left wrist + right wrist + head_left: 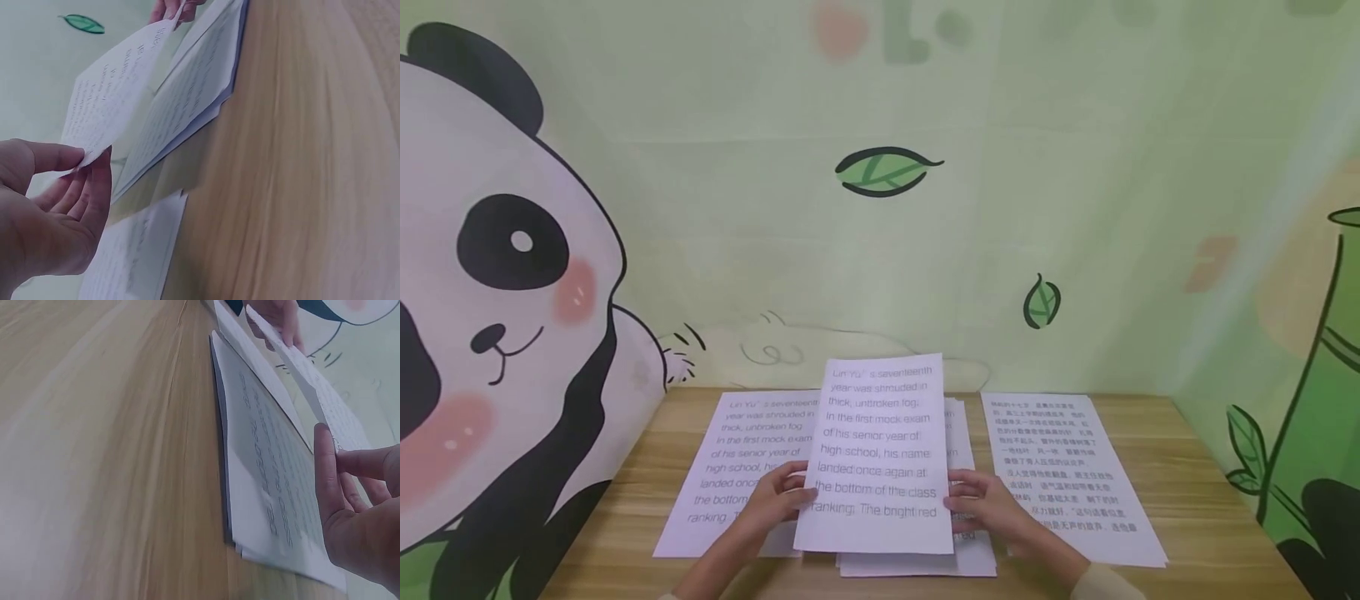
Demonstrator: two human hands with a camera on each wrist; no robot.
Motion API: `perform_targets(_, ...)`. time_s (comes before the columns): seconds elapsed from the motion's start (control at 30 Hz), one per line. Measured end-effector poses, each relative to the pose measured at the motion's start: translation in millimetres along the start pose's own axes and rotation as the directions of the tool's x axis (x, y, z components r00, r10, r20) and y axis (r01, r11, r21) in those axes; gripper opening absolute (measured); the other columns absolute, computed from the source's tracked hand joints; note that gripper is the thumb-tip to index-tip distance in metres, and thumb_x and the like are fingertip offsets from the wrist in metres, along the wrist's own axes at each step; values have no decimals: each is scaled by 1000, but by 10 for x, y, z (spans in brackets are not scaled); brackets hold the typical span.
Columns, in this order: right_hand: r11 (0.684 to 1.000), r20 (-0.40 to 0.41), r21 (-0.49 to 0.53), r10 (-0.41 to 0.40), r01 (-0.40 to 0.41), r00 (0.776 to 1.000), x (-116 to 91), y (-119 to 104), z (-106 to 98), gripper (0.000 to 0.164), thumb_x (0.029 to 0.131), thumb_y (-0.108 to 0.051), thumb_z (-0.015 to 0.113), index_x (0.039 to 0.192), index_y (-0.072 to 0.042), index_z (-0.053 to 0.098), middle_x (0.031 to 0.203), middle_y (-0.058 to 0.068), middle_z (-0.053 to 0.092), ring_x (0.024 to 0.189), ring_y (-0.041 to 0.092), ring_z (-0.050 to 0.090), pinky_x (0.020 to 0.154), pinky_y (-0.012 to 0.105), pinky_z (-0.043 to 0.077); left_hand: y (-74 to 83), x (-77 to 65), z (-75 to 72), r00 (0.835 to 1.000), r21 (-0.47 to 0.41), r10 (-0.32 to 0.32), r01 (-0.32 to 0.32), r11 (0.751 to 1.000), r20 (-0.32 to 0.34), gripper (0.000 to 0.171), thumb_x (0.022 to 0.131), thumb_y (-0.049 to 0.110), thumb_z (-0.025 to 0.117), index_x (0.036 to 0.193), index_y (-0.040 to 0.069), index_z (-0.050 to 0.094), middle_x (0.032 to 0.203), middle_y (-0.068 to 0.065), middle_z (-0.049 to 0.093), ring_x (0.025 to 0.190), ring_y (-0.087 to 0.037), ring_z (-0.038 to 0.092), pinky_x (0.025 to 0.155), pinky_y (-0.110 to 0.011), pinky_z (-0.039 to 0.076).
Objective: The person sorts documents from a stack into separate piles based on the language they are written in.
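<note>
Far left of the middle pile (917, 566): panda drawing (520, 242) on the backdrop (737, 208). Just left of the pile: left paper (722, 475), English print, flat on the table (632, 500). Left hand (775, 504), up and left of the pile, pinches the held sheet (874, 454) at its left edge, thumb against fingers. Held sheet: raised over the pile, not lying on it, English print facing the person, hides most of the pile in head view. Right hand (988, 507), on the pile's right, pinches the opposite edge between thumb and fingers. Right of the pile, spaced from it: right paper (1067, 471), Chinese print, flat, lower part behind the right forearm.
</note>
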State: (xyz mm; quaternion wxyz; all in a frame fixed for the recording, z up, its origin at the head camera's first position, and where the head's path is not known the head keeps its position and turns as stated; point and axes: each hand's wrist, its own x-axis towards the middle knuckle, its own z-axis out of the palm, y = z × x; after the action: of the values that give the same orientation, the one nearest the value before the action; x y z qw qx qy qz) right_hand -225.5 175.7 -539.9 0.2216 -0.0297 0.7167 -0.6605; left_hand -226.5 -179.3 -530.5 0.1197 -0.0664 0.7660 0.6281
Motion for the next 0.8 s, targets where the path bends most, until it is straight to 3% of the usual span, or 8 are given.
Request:
perform_targets(0.2, 1000, -29, 5, 6, -6, 1000, 139, -37, 225, 63, 93, -11, 72, 148, 6, 45, 122, 18, 67, 99, 23, 73, 82, 41, 64, 8, -8, -202, 999, 11, -15, 15, 1000, -51, 52, 92, 10, 67, 142, 0, 53, 119, -15, 70, 91, -17, 69, 78, -34, 57)
perform_targets(0.53, 1000, 3, 27, -15, 15, 1000, 360, -97, 615, 64, 93, -10, 69, 149, 6, 43, 116, 16, 70, 97, 23, 74, 82, 40, 64, -60, -30, -648, 997, 27, -46, 47, 999, -66, 55, 97, 14, 65, 147, -2, 48, 133, -22, 63, 94, -15, 67, 78, -33, 56)
perform_targets(0.8, 997, -36, 27, -75, 76, 997, 578, -100, 937, 63, 90, -3, 69, 148, 4, 46, 101, 11, 72, 81, 15, 73, 73, 38, 65, -154, -32, -906, 987, 8, -104, 106, 994, -121, 56, 98, 12, 63, 149, -2, 44, 138, -27, 57, 93, -14, 65, 77, -32, 56)
